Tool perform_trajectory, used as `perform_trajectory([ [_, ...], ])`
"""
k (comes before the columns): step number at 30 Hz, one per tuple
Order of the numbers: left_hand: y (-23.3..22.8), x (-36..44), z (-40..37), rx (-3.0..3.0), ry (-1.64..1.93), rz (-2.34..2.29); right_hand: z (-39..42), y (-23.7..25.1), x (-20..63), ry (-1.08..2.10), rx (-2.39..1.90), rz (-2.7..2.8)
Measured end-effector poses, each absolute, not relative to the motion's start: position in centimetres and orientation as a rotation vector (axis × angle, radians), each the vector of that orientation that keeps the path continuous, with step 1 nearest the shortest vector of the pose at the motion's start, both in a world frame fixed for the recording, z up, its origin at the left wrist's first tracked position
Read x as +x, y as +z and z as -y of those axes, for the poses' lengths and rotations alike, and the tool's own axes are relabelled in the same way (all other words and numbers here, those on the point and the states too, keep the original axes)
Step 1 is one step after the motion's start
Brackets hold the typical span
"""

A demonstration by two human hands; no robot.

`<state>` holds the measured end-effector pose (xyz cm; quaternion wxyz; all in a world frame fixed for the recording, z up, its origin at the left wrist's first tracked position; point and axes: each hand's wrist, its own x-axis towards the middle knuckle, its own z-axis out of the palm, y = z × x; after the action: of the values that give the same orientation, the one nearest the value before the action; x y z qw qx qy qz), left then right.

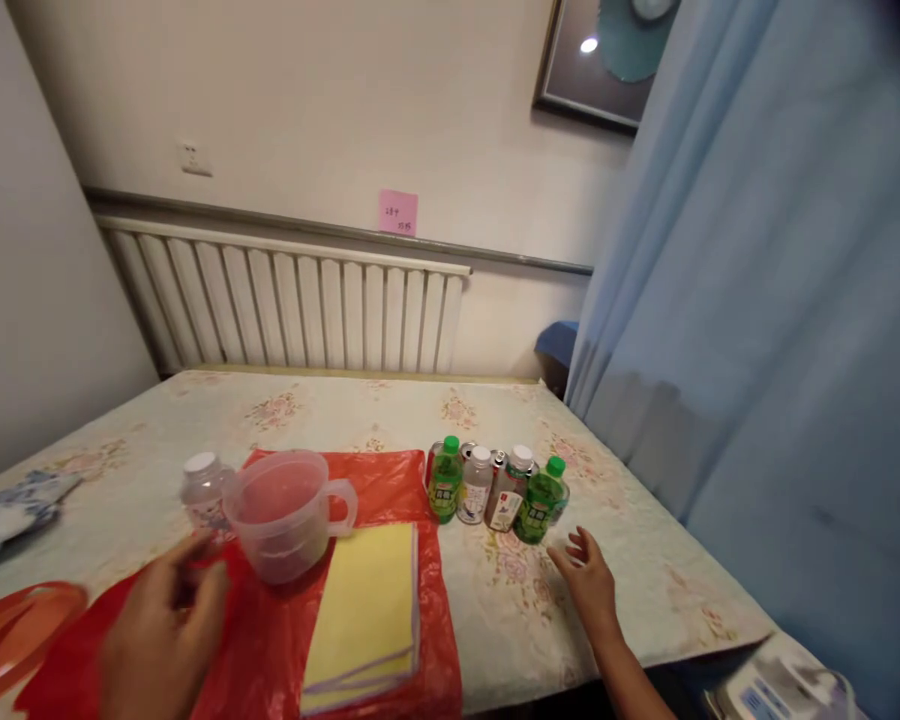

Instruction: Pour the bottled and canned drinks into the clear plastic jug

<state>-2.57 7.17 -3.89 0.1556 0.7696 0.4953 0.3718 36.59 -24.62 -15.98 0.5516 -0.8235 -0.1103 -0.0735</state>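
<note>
While right hand [589, 580] hovers open near table edge [690, 645], blurred left hand's [165, 630] grip unclear beside cup [285, 515].

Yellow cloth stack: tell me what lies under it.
The yellow cloth stack lies on a red plastic sheet, which lies on the floral tablecloth. Whatever is directly beneath the stack is covered.

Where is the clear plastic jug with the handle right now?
In the head view the clear plastic jug stands left of centre on the red plastic sheet, beside the yellow pad, with a white-capped bottle just to its left.
</note>
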Motion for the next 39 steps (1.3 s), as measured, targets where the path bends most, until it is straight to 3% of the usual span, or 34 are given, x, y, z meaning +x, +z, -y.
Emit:
perform_trajectory([
  [9,-11.1,2.0,0.1,2.061,0.815,-0.891,19.1,-16.5,39.4,-0.302,-2.003,0.278],
  [19,-12.0,3.6,2.1,2.124,0.705,-0.746,19.2,-15.6,37.4,-0.394,-2.088,0.292],
  [27,-7.8,6.2,4.8,2.201,0.613,-0.530,21.3,-14.6,30.1,-0.247,-1.977,0.808],
  [39,-0.5,4.5,4.9,2.625,0.713,-0.234,17.8,-8.1,21.7,0.103,-1.651,1.502],
])
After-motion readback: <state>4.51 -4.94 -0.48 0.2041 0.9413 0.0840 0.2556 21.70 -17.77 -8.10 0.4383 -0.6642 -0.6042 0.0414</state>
